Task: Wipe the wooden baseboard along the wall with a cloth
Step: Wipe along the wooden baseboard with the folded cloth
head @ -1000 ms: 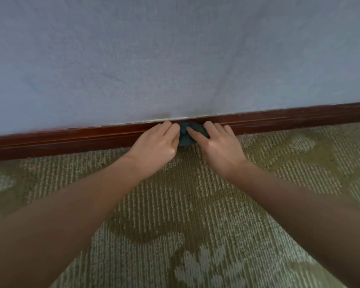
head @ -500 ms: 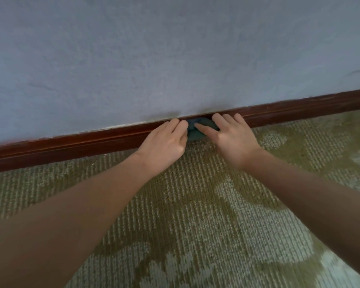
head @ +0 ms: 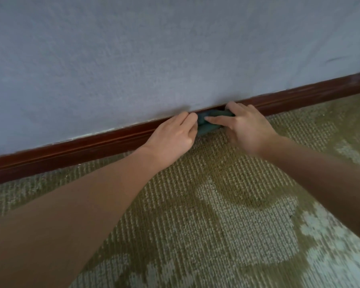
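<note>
A dark red-brown wooden baseboard (head: 75,148) runs along the foot of the wall, rising from lower left to upper right. A small bunched teal cloth (head: 208,125) lies against it near the middle. My left hand (head: 173,138) presses the cloth's left side with its fingers laid on the baseboard. My right hand (head: 247,127) covers the cloth's right side, thumb stretched across it and fingers curled over its top. Most of the cloth is hidden between the two hands.
A pale blue-grey textured wall (head: 154,59) fills the upper half. An olive and cream patterned carpet (head: 216,215) covers the floor up to the baseboard. Both forearms reach in from the bottom corners.
Both hands and the cloth have slid to the right along the baseboard, and the view has turned so the baseboard slopes more steeply.
</note>
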`<move>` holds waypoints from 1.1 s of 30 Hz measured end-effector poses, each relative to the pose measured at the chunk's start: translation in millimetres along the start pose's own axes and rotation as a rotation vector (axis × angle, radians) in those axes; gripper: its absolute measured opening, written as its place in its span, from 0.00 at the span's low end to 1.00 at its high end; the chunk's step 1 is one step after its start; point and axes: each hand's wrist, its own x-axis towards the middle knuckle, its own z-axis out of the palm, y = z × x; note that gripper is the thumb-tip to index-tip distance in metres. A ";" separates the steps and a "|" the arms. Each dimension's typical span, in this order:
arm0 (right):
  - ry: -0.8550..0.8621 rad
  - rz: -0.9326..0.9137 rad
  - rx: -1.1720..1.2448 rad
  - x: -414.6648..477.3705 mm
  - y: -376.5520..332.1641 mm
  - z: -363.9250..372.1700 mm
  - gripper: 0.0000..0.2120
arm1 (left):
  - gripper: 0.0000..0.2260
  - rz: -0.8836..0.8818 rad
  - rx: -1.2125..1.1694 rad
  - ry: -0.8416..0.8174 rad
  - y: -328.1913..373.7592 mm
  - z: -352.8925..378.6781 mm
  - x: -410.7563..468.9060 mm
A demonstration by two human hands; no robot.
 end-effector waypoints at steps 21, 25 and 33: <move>0.117 -0.071 -0.120 -4.0 4.0 -4.7 0.29 | 0.10 0.048 0.045 0.037 1.5 8.8 2.3; 0.039 -0.004 -0.127 -10.9 20.1 -7.4 0.29 | 0.09 0.058 0.055 0.059 10.9 9.5 20.4; -0.044 0.192 -0.112 -19.3 22.6 -3.2 0.25 | 0.12 0.142 0.075 0.018 12.6 10.0 36.8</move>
